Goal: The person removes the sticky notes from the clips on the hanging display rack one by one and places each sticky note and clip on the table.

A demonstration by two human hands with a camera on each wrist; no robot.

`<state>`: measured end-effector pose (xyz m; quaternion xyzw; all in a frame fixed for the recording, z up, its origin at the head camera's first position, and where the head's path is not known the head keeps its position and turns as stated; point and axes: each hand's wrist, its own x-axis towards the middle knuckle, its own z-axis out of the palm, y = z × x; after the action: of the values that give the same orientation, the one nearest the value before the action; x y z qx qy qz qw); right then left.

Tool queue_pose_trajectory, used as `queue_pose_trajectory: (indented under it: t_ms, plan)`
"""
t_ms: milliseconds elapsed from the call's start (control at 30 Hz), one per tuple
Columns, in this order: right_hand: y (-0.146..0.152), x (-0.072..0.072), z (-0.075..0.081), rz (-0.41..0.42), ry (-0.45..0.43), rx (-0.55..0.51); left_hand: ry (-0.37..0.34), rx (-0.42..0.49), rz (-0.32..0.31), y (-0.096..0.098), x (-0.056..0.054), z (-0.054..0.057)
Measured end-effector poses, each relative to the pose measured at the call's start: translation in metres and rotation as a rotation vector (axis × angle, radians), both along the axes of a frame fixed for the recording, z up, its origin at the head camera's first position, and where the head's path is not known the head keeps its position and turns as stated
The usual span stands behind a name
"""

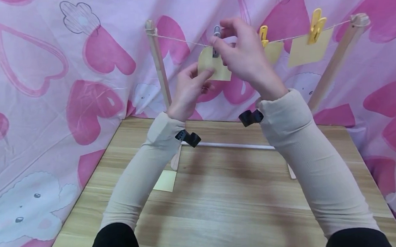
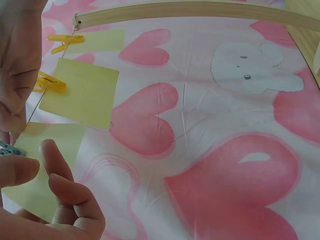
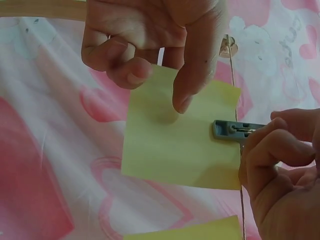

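A square yellow paper (image 1: 224,73) hangs at the string, its near edge held in my left hand (image 1: 189,86) with the thumb on its face. My right hand (image 1: 245,54) pinches the handle end of a grey clothespin (image 3: 225,130). The clothespin's jaw end lies over the paper's top edge at the string (image 3: 242,200). In the left wrist view the same paper (image 2: 32,187) is partly hidden behind my fingers. Along the string to the right, one yellow clothespin (image 1: 263,36) holds a second paper (image 1: 274,52), and another yellow clothespin (image 1: 316,27) holds a third paper (image 1: 306,55).
Two wooden posts, a left post (image 1: 159,64) and a right post (image 1: 334,60), carry the string. A white rod (image 1: 234,145) runs low between them. Another yellow paper (image 1: 165,181) lies on the wooden table (image 1: 226,214) near my left forearm. A pink heart-patterned cloth (image 1: 43,112) hangs behind.
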<state>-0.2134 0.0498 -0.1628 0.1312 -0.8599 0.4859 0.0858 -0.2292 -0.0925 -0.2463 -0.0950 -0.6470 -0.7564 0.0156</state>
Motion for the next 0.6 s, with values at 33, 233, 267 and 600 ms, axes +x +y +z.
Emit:
queue_pose_trajectory:
  t_ms: [33, 233, 267, 600]
  plan:
    - [0.0003, -0.0004, 0.0004, 0.001, -0.001, -0.006, 0.003, -0.007, 0.003, 0.0002, 0.0002, 0.0]
    - [0.0035, -0.0017, 0.0032, 0.015, 0.014, 0.023, 0.012, -0.027, 0.026, 0.001, -0.0007, 0.0005]
    - [0.0038, -0.0018, 0.0036, 0.02, 0.02, 0.032, 0.017, -0.029, 0.031, 0.001, -0.001, 0.0006]
    - [0.0048, -0.0008, 0.0064, 0.033, 0.015, 0.059, 0.048, -0.052, 0.047, -0.0004, -0.0015, 0.0001]
